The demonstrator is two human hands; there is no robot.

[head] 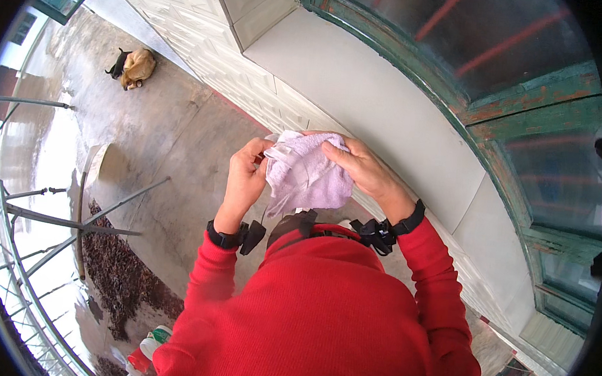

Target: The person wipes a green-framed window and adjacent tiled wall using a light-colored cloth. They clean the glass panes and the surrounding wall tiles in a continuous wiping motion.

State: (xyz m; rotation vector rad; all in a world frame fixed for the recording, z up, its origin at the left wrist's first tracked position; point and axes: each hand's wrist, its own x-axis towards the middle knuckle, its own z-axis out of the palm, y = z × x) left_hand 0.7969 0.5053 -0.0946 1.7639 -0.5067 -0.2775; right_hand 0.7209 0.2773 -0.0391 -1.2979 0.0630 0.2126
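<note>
A bunched light-purple terry cloth point(309, 178) is held up between my two hands, in front of my red sweater. The fingers of my left hand point(247, 172) pinch its left edge, near a pale hem or tag. My right hand point(359, 165) grips the upper right side, thumb on top and fingers mostly hidden behind the cloth. Both wrists wear black straps with small black devices.
At right runs a pale tiled ledge point(369, 94) below a worn green window frame point(532, 119). Two dogs point(135, 68) lie on the concrete floor at upper left. A metal rack point(46, 216), dark dried material point(120, 275) and plastic containers point(149, 347) are at left.
</note>
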